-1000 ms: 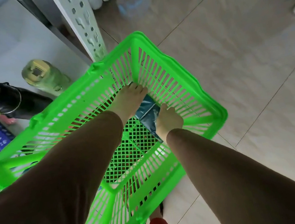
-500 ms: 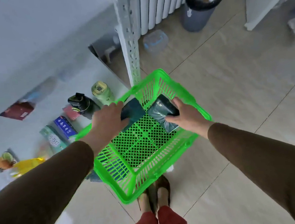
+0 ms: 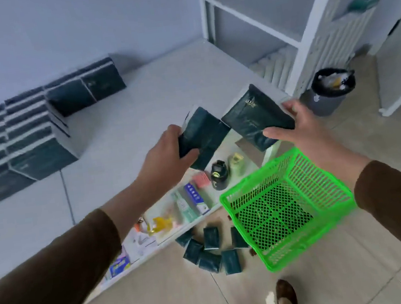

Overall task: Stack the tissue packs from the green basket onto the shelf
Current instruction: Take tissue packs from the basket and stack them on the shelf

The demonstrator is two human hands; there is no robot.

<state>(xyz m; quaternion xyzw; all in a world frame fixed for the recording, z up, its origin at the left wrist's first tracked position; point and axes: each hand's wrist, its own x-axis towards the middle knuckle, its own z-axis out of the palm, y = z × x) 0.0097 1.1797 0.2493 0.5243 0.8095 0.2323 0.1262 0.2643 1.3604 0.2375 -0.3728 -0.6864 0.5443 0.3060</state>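
Green plastic forms the mesh basket (image 3: 289, 206), which sits on the tiled floor (image 3: 337, 286) beside the lower shelf; its lattice bottom shows through, and no pack can be made out inside it, though blur makes this uncertain. One dark teal tissue pack (image 3: 204, 136) is gripped by the left hand (image 3: 164, 160), thumb curled over its near face. A second tissue pack (image 3: 255, 117) is held by the right hand (image 3: 294, 125), fingers wrapped round its far edge. Both packs are held above the front of the white shelf (image 3: 150, 102), their corners nearly touching. Stacked tissue packs (image 3: 16, 139) are ranged along the shelf's back wall at the left. Loose packs (image 3: 211, 249) are scattered on the floor just left of the basket. A black bottle (image 3: 219, 174) and small boxes (image 3: 195, 198) are kept on the lower shelf. A grey bin (image 3: 326, 96) holds rubbish.
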